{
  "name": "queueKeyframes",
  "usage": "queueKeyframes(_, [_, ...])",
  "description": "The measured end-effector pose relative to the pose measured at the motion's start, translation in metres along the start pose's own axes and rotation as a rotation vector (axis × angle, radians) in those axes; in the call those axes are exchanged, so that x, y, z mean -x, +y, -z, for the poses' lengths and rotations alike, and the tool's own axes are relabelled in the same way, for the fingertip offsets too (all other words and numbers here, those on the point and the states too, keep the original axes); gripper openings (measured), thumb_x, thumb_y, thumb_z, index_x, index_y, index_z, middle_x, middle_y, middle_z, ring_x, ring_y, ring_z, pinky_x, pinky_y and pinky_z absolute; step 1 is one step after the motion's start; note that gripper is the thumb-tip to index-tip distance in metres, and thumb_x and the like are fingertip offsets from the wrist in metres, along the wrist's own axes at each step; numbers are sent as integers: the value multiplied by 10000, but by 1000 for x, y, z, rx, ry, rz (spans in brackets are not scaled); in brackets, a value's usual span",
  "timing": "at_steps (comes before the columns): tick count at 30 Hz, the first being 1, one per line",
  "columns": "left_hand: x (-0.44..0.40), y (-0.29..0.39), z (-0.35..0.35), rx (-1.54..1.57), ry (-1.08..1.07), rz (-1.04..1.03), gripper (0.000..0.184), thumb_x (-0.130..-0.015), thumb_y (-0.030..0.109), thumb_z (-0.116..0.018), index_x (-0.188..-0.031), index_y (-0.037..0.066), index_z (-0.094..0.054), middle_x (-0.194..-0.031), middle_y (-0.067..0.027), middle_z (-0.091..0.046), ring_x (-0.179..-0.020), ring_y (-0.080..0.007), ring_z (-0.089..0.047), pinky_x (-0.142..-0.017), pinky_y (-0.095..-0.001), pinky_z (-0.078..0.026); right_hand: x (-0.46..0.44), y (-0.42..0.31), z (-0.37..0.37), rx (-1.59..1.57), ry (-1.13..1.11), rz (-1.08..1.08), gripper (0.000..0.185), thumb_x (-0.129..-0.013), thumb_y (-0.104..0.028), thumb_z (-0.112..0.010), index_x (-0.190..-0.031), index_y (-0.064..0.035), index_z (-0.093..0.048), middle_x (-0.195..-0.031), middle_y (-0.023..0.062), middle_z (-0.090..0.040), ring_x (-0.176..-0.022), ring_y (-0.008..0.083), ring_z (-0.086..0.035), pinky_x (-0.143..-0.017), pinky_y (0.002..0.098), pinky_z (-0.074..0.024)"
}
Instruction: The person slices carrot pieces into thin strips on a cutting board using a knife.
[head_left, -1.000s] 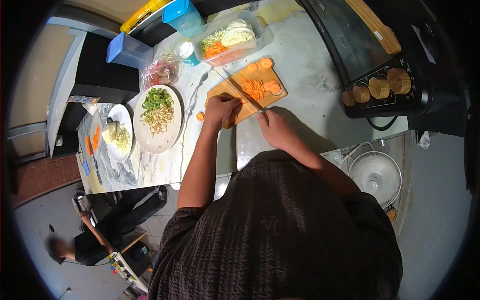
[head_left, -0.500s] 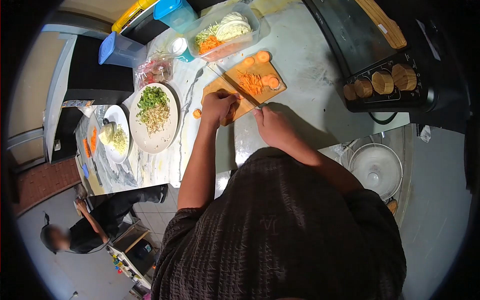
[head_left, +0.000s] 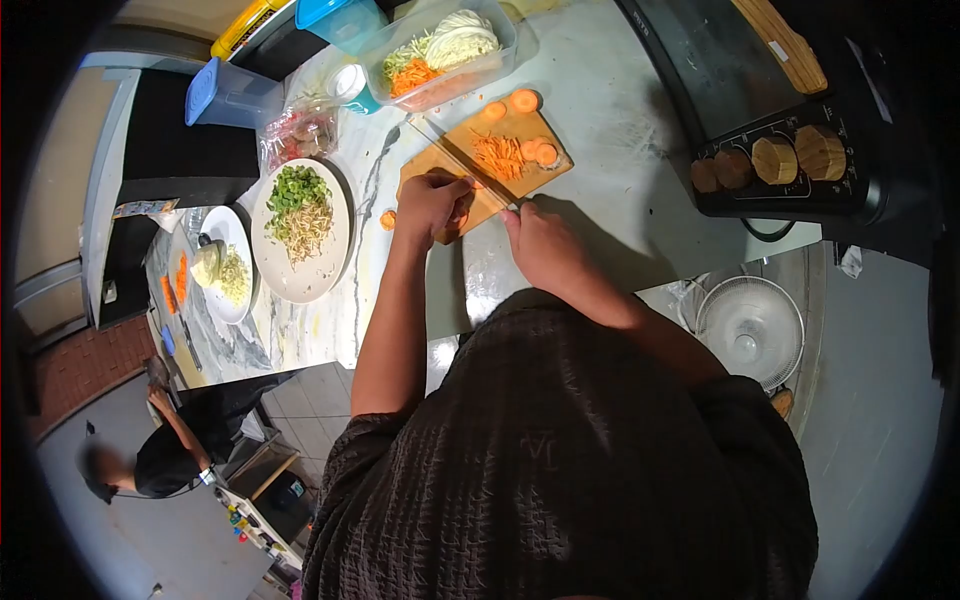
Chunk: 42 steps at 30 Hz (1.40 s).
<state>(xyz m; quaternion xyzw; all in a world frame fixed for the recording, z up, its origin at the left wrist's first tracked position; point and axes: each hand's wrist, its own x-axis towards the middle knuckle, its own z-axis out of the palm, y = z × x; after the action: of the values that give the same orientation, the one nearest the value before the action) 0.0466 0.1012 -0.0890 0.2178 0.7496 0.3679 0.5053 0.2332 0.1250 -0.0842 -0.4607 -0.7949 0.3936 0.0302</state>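
My right hand (head_left: 543, 245) is closed round the handle of a knife (head_left: 460, 158), whose blade slants across a wooden cutting board (head_left: 428, 161). On the board's near side my left hand (head_left: 433, 207) is curled, fingertips pressing a carrot piece (head_left: 472, 184) beside the blade; the fingers hide most of it. Beyond the knife lies a heap of carrot strips (head_left: 499, 157). Round carrot slices (head_left: 542, 152) sit to its right, and another slice (head_left: 524, 100) rests at the board's far edge. A small carrot chunk (head_left: 388, 219) lies left of the board.
Behind the board stands a clear plastic container (head_left: 508, 62) of cabbage and shredded carrot. Left are a plate (head_left: 290, 282) of greens and sprouts and a white oval plate (head_left: 232, 308). An oven (head_left: 770, 195) stands right. Another person (head_left: 180, 450) is at lower left.
The view has shifted slightly, moving the counter items a little up and left. Both hands keep their places at the board and knife. The other person's arm and body have shifted slightly.
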Motion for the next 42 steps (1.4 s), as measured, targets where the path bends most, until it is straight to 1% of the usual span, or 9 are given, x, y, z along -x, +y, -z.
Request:
queueKeyframes(3, [5,4,-2,-24,23,17,228,-867,162,-678,-716,-4,-636,-568,-21,-545,-466,-85,-468,-448,-248,-345,-2,-1,0,-19,-16,-28,427,-994,-356,-417,-942,40,-568,-771,264,-647,-780,448,-639,-712,523,-504])
queueKeyframes(6, [1,-1,-3,-16,50,12,255,-859,155,-691,-699,-30,-619,-551,-37,-541,-439,-90,-459,-413,-257,-351,-2,-5,8,-58,-73,-62,433,-1006,-357,-386,-955,40,-553,-829,280,-640,-814,474,-611,-741,549,-471])
queueKeyframes(10, [1,-3,-4,-22,56,4,234,-861,155,-696,-710,-12,-632,-568,-25,-546,-453,-93,-464,-437,-251,-342,-6,-4,7,-45,-86,-79,443,-1006,-366,-384,-955,40,-552,-841,287,-640,-825,476,-613,-743,550,-474])
queueKeyframes(18, [6,-1,-7,-106,145,-13,224,-842,158,-713,-753,-41,-660,-581,-35,-574,-463,-89,-490,-434,-250,-371,-10,-7,4,21,-126,-137,448,-984,-388,-442,-960,41,-566,-836,268,-657,-830,444,-647,-746,519,-513])
queueKeyframes(24, [8,3,-7,-111,107,1,211,-848,149,-695,-772,-46,-668,-571,-42,-572,-451,-97,-501,-434,-252,-380,-16,-7,4,20,-133,-124,448,-979,-380,-454,-966,54,-565,-830,274,-657,-828,442,-650,-741,516,-516])
queueKeyframes(28, [5,-1,-7,-98,114,-53,215,-858,151,-680,-760,-39,-663,-558,-45,-566,-440,-103,-503,-429,-254,-379,-17,-3,7,19,-116,-86,445,-978,-375,-455,-977,56,-567,-832,279,-654,-828,442,-650,-739,513,-516])
queueKeyframes(30, [5,-1,-7,-179,131,-37,293,-867,200,-667,-705,-43,-633,-490,-48,-535,-385,-117,-473,-395,-288,-357,-18,-1,4,0,-107,-65,450,-979,-376,-450,-981,58,-567,-833,282,-653,-824,445,-647,-745,513,-515])
queueKeyframes(34, [0,-9,-7,-136,102,-115,293,-873,181,-660,-685,-41,-624,-488,-48,-533,-389,-117,-469,-395,-291,-355,-20,-3,9,21,-120,-22,453,-981,-378,-442,-978,56,-574,-847,282,-653,-838,445,-645,-763,515,-511])
queueKeyframes(42, [2,-8,-7,-38,91,-97,282,-877,168,-662,-691,-38,-616,-513,-53,-539,-392,-113,-457,-388,-288,-344,-5,6,13,69,-83,-47,451,-985,-369,-432,-981,57,-580,-843,281,-652,-854,446,-642,-763,506,-512])
